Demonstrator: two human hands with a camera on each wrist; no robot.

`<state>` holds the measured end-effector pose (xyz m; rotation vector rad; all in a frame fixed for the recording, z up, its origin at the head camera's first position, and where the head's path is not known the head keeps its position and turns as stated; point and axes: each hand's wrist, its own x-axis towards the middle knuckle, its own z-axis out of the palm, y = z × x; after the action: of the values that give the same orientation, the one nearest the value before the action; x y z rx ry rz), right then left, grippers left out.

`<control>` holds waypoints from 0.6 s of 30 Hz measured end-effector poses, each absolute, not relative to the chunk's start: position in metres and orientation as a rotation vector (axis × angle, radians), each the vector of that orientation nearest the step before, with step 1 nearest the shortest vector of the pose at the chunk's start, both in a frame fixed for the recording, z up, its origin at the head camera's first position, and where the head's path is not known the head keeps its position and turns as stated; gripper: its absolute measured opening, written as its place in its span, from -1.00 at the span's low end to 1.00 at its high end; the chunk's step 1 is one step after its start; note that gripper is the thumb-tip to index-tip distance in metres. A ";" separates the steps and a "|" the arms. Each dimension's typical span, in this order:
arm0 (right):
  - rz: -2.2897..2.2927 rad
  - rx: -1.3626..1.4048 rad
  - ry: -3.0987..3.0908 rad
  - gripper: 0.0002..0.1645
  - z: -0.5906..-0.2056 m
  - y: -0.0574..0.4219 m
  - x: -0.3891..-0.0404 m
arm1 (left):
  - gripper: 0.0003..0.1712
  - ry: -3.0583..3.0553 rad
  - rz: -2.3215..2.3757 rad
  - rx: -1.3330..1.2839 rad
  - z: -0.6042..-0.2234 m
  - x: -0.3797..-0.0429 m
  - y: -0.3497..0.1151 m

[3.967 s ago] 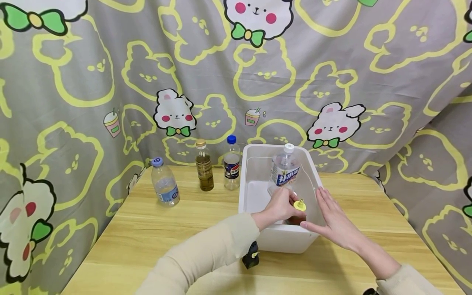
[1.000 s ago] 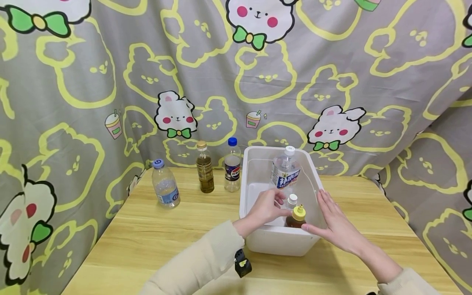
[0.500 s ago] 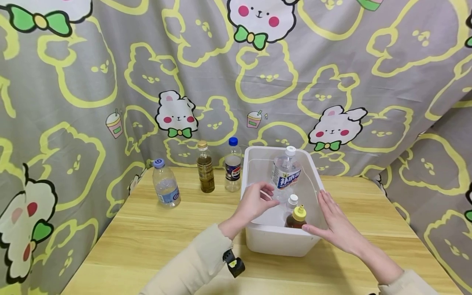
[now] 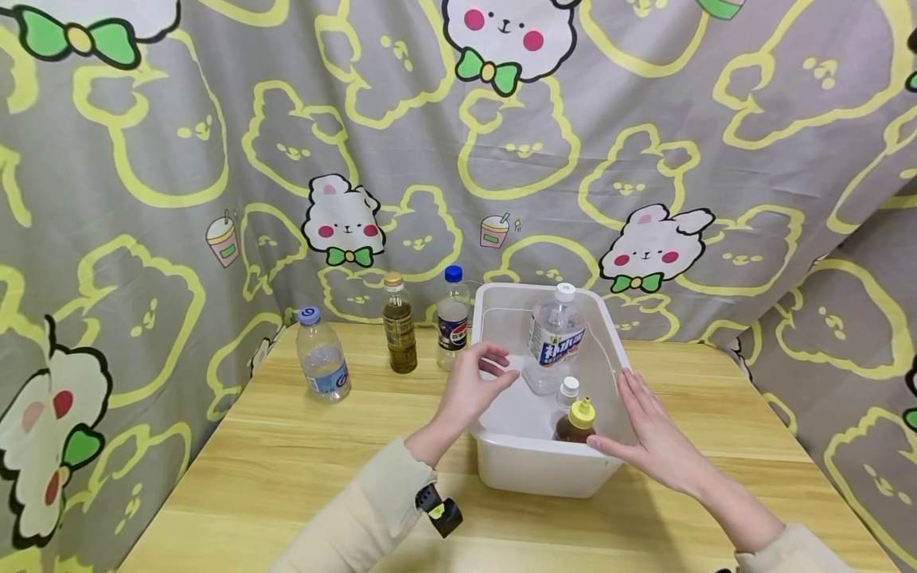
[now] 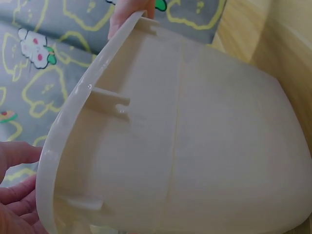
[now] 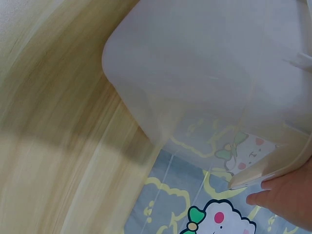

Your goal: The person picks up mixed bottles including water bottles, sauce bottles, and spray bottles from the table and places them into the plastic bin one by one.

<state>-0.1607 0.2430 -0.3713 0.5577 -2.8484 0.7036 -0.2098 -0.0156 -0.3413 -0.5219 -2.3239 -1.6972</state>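
After the left hand [image 4: 467, 390] released the yellow-capped bottle [image 4: 578, 423], placement seemed done.
Right hand [image 4: 653, 432] (grip unclenched) touched the white bin [image 4: 544, 469].

Tub [image 4: 544, 469] white; squeeze-bottle cap [image 4: 582, 414] yellow; curtain [image 4: 423, 147] grey, yellow animal outlines.

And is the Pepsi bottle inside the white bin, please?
No, the Pepsi bottle stands on the wooden table, outside the white bin.

cream sleeves [image 4: 347, 513] with plain cuffs [image 4: 404, 475], black wrist device [image 4: 448, 519] with yellow mark [image 4: 436, 512]
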 end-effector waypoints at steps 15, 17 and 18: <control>0.695 0.558 -2.857 0.15 -0.371 0.243 -0.161 | -0.76 -2.284 -1.671 -0.440 -0.344 -0.208 -0.026; 0.698 0.558 -2.856 0.15 -0.371 0.243 -0.160 | -0.76 -2.273 -1.681 -0.435 -0.344 -0.209 -0.028; 0.697 0.558 -2.856 0.15 -0.371 0.243 -0.160 | -0.76 -2.269 -1.685 -0.429 -0.344 -0.209 -0.029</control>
<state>-0.1602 0.2426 -0.3709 0.5585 -2.8559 0.6973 -0.2085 -0.0285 -0.3438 -0.4293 -2.2693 -1.6852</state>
